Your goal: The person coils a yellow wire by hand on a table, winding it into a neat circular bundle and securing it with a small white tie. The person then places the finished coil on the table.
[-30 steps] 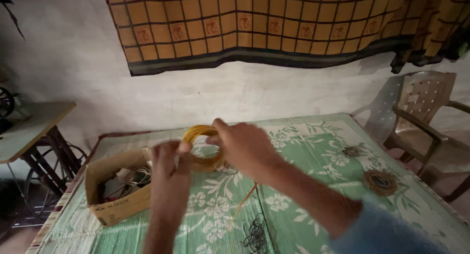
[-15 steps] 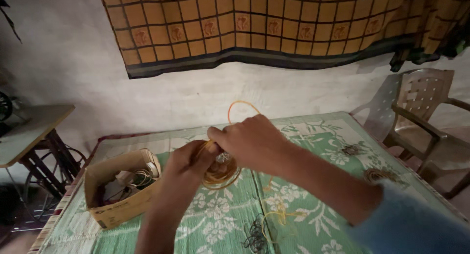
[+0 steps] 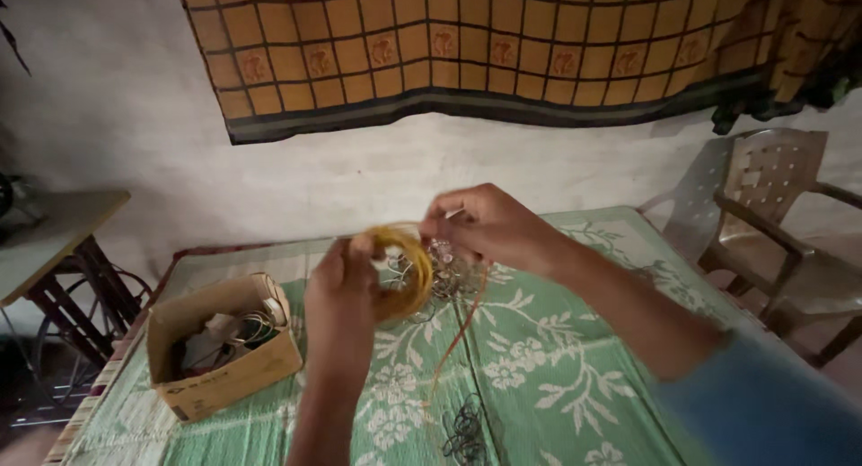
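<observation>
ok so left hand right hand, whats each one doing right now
Left hand: closed, holding the yellow wire coil.
Right hand: closed, pinching the loose strand of the same wire.

Looks like a room in a home: patterned cloth (image 3: 467,53) on the plaster wall above a mat-covered table (image 3: 575,340), plastic chair (image 3: 772,215) right of it, probably a sewing table (image 3: 54,241) to its left.

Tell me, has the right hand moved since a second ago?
Yes. The right hand has risen and shifted slightly right, away from the cardboard box, pulling wire from the yellow coil in the left hand.
</observation>
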